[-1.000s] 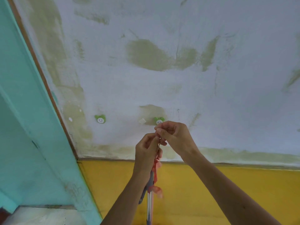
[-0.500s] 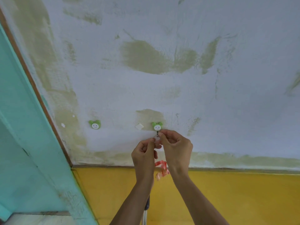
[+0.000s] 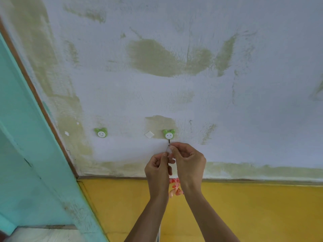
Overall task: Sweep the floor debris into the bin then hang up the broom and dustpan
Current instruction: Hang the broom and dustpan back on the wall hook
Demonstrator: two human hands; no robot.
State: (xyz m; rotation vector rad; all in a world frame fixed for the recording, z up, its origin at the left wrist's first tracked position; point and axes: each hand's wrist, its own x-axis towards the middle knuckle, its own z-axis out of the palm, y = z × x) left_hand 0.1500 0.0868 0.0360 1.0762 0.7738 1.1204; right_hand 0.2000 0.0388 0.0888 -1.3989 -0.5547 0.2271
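Two green smiley wall hooks are stuck on the whitish wall: the left hook (image 3: 101, 132) is bare, the right hook (image 3: 168, 134) has a small metal prong below it. My left hand (image 3: 158, 169) and my right hand (image 3: 188, 160) are raised just under the right hook, fingertips pinching a small pale hanging loop (image 3: 168, 149) at the prong. A pink-orange ribbon (image 3: 175, 187) dangles between my wrists. A sliver of the metal handle (image 3: 158, 235) shows at the bottom edge; whether it belongs to the broom or the dustpan is hidden by my arms.
A small white adhesive square (image 3: 149, 134) sits between the hooks. A turquoise door frame (image 3: 35, 154) with a brown edge runs down the left. The lower wall (image 3: 262, 212) is yellow.
Both hands rose with the loop from below the right hook up to its prong. The handle and ribbon came up with them, and the view tilted slightly.
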